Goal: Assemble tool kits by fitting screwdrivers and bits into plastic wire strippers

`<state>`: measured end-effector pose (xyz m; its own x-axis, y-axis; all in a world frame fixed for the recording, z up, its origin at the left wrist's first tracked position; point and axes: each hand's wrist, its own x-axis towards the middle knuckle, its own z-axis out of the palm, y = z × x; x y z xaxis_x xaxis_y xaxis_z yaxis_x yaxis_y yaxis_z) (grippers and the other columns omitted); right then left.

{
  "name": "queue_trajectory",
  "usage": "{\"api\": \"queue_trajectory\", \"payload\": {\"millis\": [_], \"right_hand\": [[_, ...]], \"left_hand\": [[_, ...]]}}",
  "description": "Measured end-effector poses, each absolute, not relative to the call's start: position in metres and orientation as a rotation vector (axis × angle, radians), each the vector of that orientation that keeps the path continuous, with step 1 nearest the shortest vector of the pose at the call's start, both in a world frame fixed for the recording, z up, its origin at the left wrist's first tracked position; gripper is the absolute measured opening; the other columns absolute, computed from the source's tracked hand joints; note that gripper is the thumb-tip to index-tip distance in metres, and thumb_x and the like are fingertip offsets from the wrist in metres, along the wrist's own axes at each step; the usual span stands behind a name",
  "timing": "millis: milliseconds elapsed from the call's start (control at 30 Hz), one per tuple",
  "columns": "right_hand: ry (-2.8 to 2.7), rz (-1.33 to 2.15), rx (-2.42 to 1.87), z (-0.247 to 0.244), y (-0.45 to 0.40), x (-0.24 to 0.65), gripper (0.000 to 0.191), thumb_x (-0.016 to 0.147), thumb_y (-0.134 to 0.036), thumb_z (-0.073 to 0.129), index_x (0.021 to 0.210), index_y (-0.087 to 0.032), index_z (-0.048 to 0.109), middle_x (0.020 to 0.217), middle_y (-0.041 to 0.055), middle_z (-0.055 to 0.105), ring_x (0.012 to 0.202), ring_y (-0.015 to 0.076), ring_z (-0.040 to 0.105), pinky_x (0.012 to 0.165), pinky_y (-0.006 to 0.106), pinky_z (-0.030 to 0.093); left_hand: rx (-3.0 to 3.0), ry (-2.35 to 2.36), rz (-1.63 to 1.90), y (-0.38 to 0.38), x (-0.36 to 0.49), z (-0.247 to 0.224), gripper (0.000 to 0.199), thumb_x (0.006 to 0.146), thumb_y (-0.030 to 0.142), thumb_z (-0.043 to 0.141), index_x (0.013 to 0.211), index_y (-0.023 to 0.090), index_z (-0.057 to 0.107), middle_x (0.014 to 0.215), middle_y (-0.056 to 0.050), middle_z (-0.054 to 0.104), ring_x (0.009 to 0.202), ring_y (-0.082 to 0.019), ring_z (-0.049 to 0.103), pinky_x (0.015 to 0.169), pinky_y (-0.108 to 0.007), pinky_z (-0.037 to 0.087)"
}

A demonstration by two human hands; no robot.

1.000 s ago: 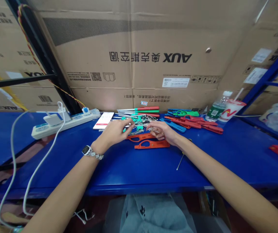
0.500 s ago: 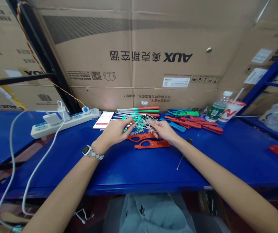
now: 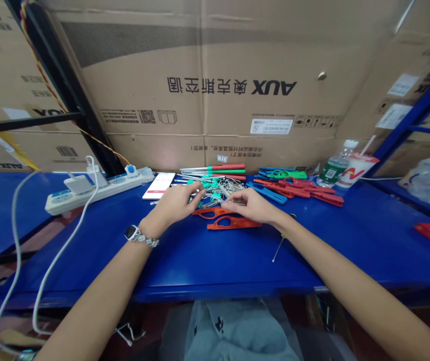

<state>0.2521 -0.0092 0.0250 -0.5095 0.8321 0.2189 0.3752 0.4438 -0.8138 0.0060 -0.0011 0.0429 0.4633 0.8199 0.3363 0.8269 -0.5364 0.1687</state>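
My left hand [image 3: 179, 203] is at the left edge of a pile of small wired metal and green parts [image 3: 218, 190], its thumb and fingers curled close together. What is between them, if anything, is too small to make out. On the pile's right side, my right hand [image 3: 254, 204] has its fingertips pinched low among the parts; what they grip cannot be made out. Just in front of the pile lie an orange casing half with an oval opening [image 3: 233, 223] and a similar orange casing half [image 3: 209, 213] behind it, partly covered by parts. A thin screwdriver [image 3: 278, 248] rests beneath my right forearm.
Red- and green-handled rods [image 3: 228, 169] lie behind the pile. Red casings [image 3: 301, 188] and a blue casing [image 3: 269, 193] are to the right, near a bottle [image 3: 333, 168] and a cup [image 3: 356, 170]. A phone [image 3: 158, 186] and a power strip [image 3: 98, 190] are left.
My right hand has lowered and shifted slightly left, its fingertips now in the parts. My left hand has moved slightly left, away from the middle of the pile.
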Motion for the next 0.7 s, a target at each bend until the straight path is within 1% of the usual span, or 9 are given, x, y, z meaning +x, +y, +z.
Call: {"api": "queue_trajectory", "payload": {"millis": [67, 100, 200, 267, 400, 533, 600, 667, 700], "right_hand": [[-2.090, 1.040, -0.992, 0.0287, -0.0119, 0.2523, 0.034, 0.082, -0.050, 0.074, 0.079, -0.017, 0.067, 0.072, -0.0008, 0.058, 0.066, 0.0124, 0.047, 0.063, 0.029, 0.037], [-2.089, 1.083, -0.986, 0.0299, -0.0126, 0.2526, 0.032, 0.079, -0.047, 0.077, 0.079, -0.018, 0.064, 0.070, -0.0022, 0.055, 0.064, 0.0116, 0.045, 0.062, 0.028, 0.035], [-2.090, 1.172, -0.992, 0.0308, -0.0128, 0.2538, 0.033, 0.072, -0.037, 0.084, 0.078, -0.020, 0.056, 0.063, -0.0079, 0.041, 0.059, 0.0093, 0.034, 0.057, 0.027, 0.028], [-2.099, 1.191, -1.013, 0.0304, -0.0127, 0.2541, 0.035, 0.072, -0.034, 0.084, 0.079, -0.021, 0.053, 0.063, -0.0091, 0.036, 0.058, 0.0089, 0.030, 0.056, 0.026, 0.025], [-2.111, 1.128, -0.995, 0.0302, -0.0144, 0.2521, 0.037, 0.080, -0.043, 0.077, 0.072, -0.021, 0.048, 0.063, -0.0078, 0.035, 0.059, 0.0095, 0.029, 0.056, 0.027, 0.023], [-2.149, 0.911, -0.991, 0.0285, -0.0164, 0.2515, 0.041, 0.091, -0.049, 0.066, 0.067, -0.021, 0.049, 0.062, -0.0054, 0.037, 0.060, 0.0108, 0.032, 0.058, 0.029, 0.024], [-2.183, 0.765, -1.032, 0.0258, -0.0159, 0.2533, 0.034, 0.096, -0.047, 0.060, 0.074, -0.021, 0.058, 0.060, -0.0048, 0.041, 0.058, 0.0117, 0.035, 0.058, 0.029, 0.026], [-2.225, 0.613, -1.075, 0.0225, -0.0140, 0.2560, 0.024, 0.098, -0.044, 0.058, 0.092, -0.023, 0.067, 0.062, -0.0039, 0.052, 0.058, 0.0129, 0.043, 0.060, 0.029, 0.029], [-2.248, 0.536, -1.098, 0.0211, -0.0126, 0.2576, 0.022, 0.098, -0.043, 0.058, 0.103, -0.024, 0.069, 0.065, -0.0032, 0.057, 0.059, 0.0137, 0.047, 0.061, 0.029, 0.031]], "left_hand": [[-2.684, -1.502, -0.571, -0.0012, 0.0065, 0.0428, 0.036, 0.103, 0.043, 0.036, 0.093, 0.020, 0.062, 0.067, -0.004, 0.063, 0.062, -0.021, 0.057, 0.060, -0.030, 0.030], [-2.688, -1.500, -0.555, -0.0010, 0.0067, 0.0425, 0.036, 0.103, 0.043, 0.036, 0.093, 0.020, 0.062, 0.066, -0.004, 0.062, 0.061, -0.021, 0.057, 0.060, -0.031, 0.030], [-2.684, -1.490, -0.514, -0.0002, 0.0067, 0.0409, 0.036, 0.104, 0.042, 0.036, 0.095, 0.020, 0.063, 0.066, -0.004, 0.061, 0.061, -0.022, 0.056, 0.060, -0.031, 0.029], [-2.680, -1.487, -0.508, 0.0003, 0.0065, 0.0398, 0.037, 0.104, 0.043, 0.035, 0.096, 0.020, 0.064, 0.066, -0.004, 0.061, 0.060, -0.021, 0.055, 0.059, -0.031, 0.029], [-2.698, -1.481, -0.518, 0.0006, 0.0058, 0.0384, 0.039, 0.104, 0.043, 0.035, 0.094, 0.020, 0.064, 0.065, -0.004, 0.061, 0.058, -0.020, 0.054, 0.058, -0.031, 0.030], [-2.720, -1.450, -0.558, 0.0014, 0.0048, 0.0384, 0.036, 0.103, 0.041, 0.037, 0.091, 0.020, 0.064, 0.064, -0.003, 0.061, 0.057, -0.019, 0.053, 0.057, -0.030, 0.029], [-2.752, -1.446, -0.584, 0.0020, 0.0037, 0.0382, 0.035, 0.103, 0.041, 0.038, 0.088, 0.020, 0.062, 0.064, -0.003, 0.062, 0.057, -0.019, 0.054, 0.057, -0.030, 0.030], [-2.794, -1.446, -0.604, 0.0025, 0.0023, 0.0372, 0.035, 0.103, 0.040, 0.039, 0.085, 0.020, 0.061, 0.065, -0.003, 0.063, 0.057, -0.018, 0.055, 0.058, -0.030, 0.032], [-2.816, -1.442, -0.609, 0.0025, 0.0014, 0.0363, 0.035, 0.103, 0.040, 0.040, 0.084, 0.020, 0.061, 0.065, -0.003, 0.064, 0.057, -0.018, 0.055, 0.058, -0.030, 0.033]]}}
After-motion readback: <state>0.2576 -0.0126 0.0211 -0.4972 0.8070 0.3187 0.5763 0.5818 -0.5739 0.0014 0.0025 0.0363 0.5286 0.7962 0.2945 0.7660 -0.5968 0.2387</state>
